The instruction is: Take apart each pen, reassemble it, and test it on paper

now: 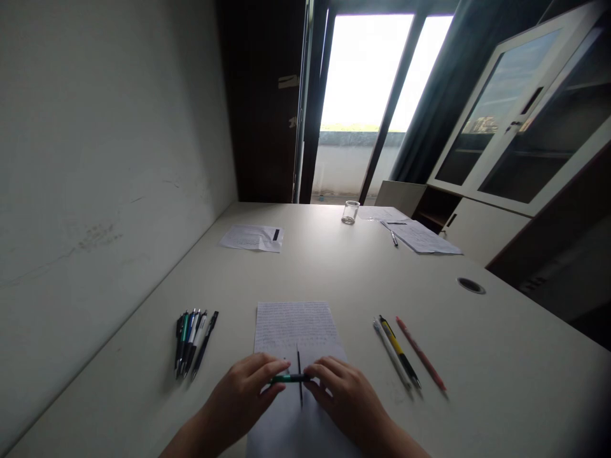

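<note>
Both my hands rest over a written sheet of paper (296,327) at the near edge of the table. My left hand (245,391) and my right hand (346,394) pinch the two ends of a green pen (289,378), held level between them. A thin dark refill (300,375) lies on the paper right under the pen, pointing away from me. Left of the paper lies a row of several pens (193,343). Right of it lie three pens (405,353): a white one, a yellow-and-black one and a red one.
The pale table (334,273) runs along a wall on the left. Farther back lie a folded paper (252,238), a small glass jar (350,212), more sheets with a pen (420,238) and a cable hole (471,285). A glass-door cabinet (529,121) stands at the right.
</note>
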Tool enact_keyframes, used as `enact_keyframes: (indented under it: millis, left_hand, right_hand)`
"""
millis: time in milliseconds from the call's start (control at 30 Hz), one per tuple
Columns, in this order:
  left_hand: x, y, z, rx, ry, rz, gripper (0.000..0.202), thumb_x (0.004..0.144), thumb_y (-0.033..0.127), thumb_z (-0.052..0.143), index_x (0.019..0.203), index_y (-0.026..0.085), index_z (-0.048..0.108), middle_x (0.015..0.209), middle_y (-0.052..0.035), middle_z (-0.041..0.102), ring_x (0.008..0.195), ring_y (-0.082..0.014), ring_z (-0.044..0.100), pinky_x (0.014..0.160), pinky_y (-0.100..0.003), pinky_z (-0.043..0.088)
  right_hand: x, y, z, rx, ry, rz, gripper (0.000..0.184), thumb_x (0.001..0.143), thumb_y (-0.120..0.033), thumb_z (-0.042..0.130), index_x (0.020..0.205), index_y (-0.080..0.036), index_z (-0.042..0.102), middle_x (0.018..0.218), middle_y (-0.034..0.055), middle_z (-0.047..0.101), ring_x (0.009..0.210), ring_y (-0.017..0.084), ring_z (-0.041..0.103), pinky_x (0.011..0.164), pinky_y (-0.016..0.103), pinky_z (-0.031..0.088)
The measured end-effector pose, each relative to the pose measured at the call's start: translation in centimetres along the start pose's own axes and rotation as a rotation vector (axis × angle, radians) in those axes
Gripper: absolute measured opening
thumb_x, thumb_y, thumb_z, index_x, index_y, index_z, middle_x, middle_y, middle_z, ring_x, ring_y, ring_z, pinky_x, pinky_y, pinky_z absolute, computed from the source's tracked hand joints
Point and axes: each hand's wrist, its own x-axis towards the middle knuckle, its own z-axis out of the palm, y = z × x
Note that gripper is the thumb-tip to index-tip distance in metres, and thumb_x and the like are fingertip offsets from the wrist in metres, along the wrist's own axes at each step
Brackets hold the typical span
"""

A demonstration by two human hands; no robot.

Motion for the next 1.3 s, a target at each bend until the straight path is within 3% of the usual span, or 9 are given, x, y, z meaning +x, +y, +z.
enact_keyframes:
  millis: [167, 500, 700, 867, 1033, 1300]
  left_hand:
    - [0.23, 0.06, 0.09, -0.123, 0.114, -0.047, 0.032, 0.093, 0.014, 0.058, 0.123, 0.024, 0.055, 0.106, -0.0072, 0.069, 0.094, -0.0177, 0.069, 0.084, -0.031, 0.059]
    - [0.55, 0.31, 0.03, -0.192, 0.157, -0.063, 0.026, 0.091, 0.013, 0.059, 0.115, 0.023, 0.058, 0.101, -0.0053, 0.071, 0.092, -0.0170, 0.071, 0.081, -0.028, 0.061]
    - [0.61, 0.57, 0.04, -0.259, 0.168, -0.049, 0.028, 0.092, 0.019, 0.062, 0.120, 0.024, 0.057, 0.099, -0.0055, 0.072, 0.089, -0.0170, 0.072, 0.079, -0.029, 0.061]
    - [0.42, 0.71, 0.23, -0.292, 0.128, -0.043, 0.023, 0.090, 0.014, 0.063, 0.111, 0.022, 0.061, 0.097, -0.0060, 0.072, 0.087, -0.0167, 0.070, 0.077, -0.027, 0.060]
    - [0.24, 0.41, 0.80, -0.269, 0.066, -0.061, 0.021, 0.090, 0.013, 0.063, 0.109, 0.022, 0.062, 0.096, -0.0059, 0.071, 0.087, -0.0169, 0.070, 0.079, -0.027, 0.059]
    - [0.09, -0.01, 0.52, -0.221, 0.181, -0.061, 0.028, 0.092, 0.016, 0.061, 0.119, 0.024, 0.059, 0.095, -0.0039, 0.071, 0.080, -0.0141, 0.070, 0.073, -0.023, 0.060]
  right_hand:
    - [0.10, 0.39, 0.23, 0.008, -0.034, 0.079, 0.012, 0.085, -0.013, 0.067, 0.092, -0.023, 0.066, 0.084, 0.0004, 0.068, 0.071, 0.015, 0.064, 0.067, 0.024, 0.048]
    - [-0.03, 0.60, 0.61, 0.055, -0.028, 0.145, 0.023, 0.080, -0.007, 0.068, 0.096, -0.023, 0.068, 0.090, 0.0015, 0.069, 0.076, 0.016, 0.066, 0.070, 0.024, 0.050]
    - [-0.13, 0.63, 0.62, 0.072, -0.011, 0.117, 0.017, 0.084, -0.012, 0.066, 0.096, -0.024, 0.068, 0.091, 0.0023, 0.069, 0.078, 0.016, 0.066, 0.071, 0.024, 0.051]
    - [0.18, 0.26, 0.15, 0.092, 0.008, 0.022, 0.013, 0.086, -0.018, 0.067, 0.097, -0.023, 0.068, 0.090, 0.0037, 0.067, 0.083, 0.017, 0.065, 0.074, 0.026, 0.052]
    - [0.24, 0.12, 0.11, 0.035, -0.063, 0.039, 0.019, 0.078, -0.011, 0.073, 0.092, -0.023, 0.070, 0.090, 0.0026, 0.065, 0.083, 0.018, 0.064, 0.074, 0.027, 0.052]
    - [0.19, 0.29, 0.32, 0.056, -0.059, 0.070, 0.015, 0.081, -0.013, 0.073, 0.093, -0.023, 0.073, 0.087, 0.0028, 0.066, 0.080, 0.017, 0.064, 0.073, 0.027, 0.052]
